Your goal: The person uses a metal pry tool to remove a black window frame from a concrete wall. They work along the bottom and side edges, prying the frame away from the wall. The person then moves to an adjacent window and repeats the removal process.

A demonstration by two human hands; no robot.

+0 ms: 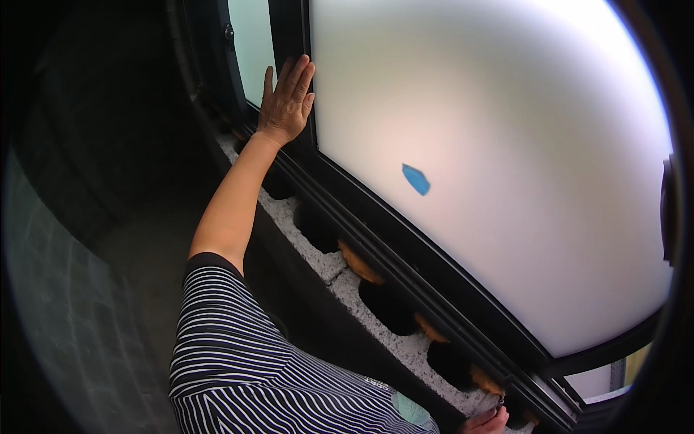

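My left hand (287,100) lies flat with its fingers stretched out against the dark upright frame (295,36) of a sliding window, at the left edge of a frosted pane (491,166). At the bottom right, my right hand (488,421) is low beside the window track, partly cut off by the picture's edge. Its fingers are pressed together around something small and dark that I cannot make out. A small blue patch (416,179) sticks to the frosted pane.
Below the black window track (405,267) runs a rough sill of hollow grey blocks (347,289) with open cavities. Dried orange foam (359,262) bulges along the track. A narrower pale pane (251,50) with a dark latch (229,32) is at the upper left. A grey block wall (72,289) stands at left.
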